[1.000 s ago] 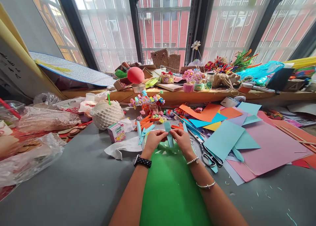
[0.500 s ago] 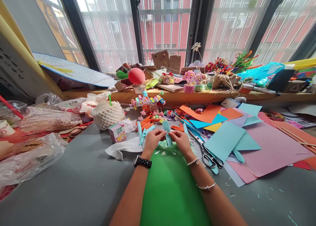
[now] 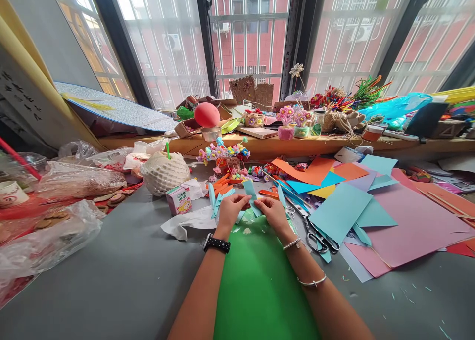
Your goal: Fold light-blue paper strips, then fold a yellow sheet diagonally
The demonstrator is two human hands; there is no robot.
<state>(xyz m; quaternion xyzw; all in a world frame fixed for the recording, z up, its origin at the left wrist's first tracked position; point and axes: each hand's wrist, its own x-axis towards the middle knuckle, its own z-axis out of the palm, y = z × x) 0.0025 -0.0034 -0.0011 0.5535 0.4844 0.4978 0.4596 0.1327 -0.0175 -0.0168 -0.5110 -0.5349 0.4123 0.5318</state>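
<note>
Between my hands a light blue paper strip [image 3: 249, 188] stands tilted, its top leaning left. My left hand [image 3: 230, 210] pinches its left edge with thumb and forefinger. From the other side, my right hand [image 3: 273, 212] grips the strip lower down between thumb and fingertips. Under both wrists lies a green sheet or mat [image 3: 261, 275], with small clear scraps near its far end. More light blue paper pieces [image 3: 218, 201] lie just left of my left hand. To the right of my right hand are black-handled scissors [image 3: 315, 238].
Coloured paper sheets [image 3: 404, 226] spread over the right of the grey table [image 3: 141, 275]. A small pink and green carton [image 3: 179, 201] and a netted coconut [image 3: 166, 174] stand left. Crocheted flowers [image 3: 222, 154] and orange paper strips lie beyond my hands. Plastic bags [image 3: 48, 241] cover the far left.
The paper strip leans more to the left than before. Both hands keep their pinch on it, and the whole view has shifted slightly.
</note>
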